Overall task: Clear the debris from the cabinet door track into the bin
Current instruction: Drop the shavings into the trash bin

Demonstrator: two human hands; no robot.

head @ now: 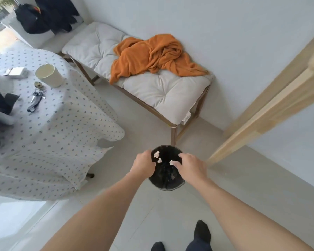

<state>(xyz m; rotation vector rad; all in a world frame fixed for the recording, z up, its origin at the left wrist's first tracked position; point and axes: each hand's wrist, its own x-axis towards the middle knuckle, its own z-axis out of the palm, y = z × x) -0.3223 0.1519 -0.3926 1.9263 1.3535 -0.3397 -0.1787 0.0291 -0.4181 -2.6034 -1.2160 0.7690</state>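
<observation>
Three white debris scraps (156, 154) are seen over one black bin (166, 180), between two loosely released hands: left hand (143, 164), right hand (190, 166); one scrap touches the right grip.

I'm in a home living room: white cushioned wooden bench (152, 84) with rumpled orange blanket (152, 55), spotted tablecloth table (43, 138) left.

the bin (168, 183) below me looks like smooth black plastic, the scraps (156, 154) in it crumpled white paper. orange blanket (152, 55) is soft fleecy cloth, the bench cushion (152, 87) matt tufted fabric, the frame (261, 115) pale bare wood.
</observation>
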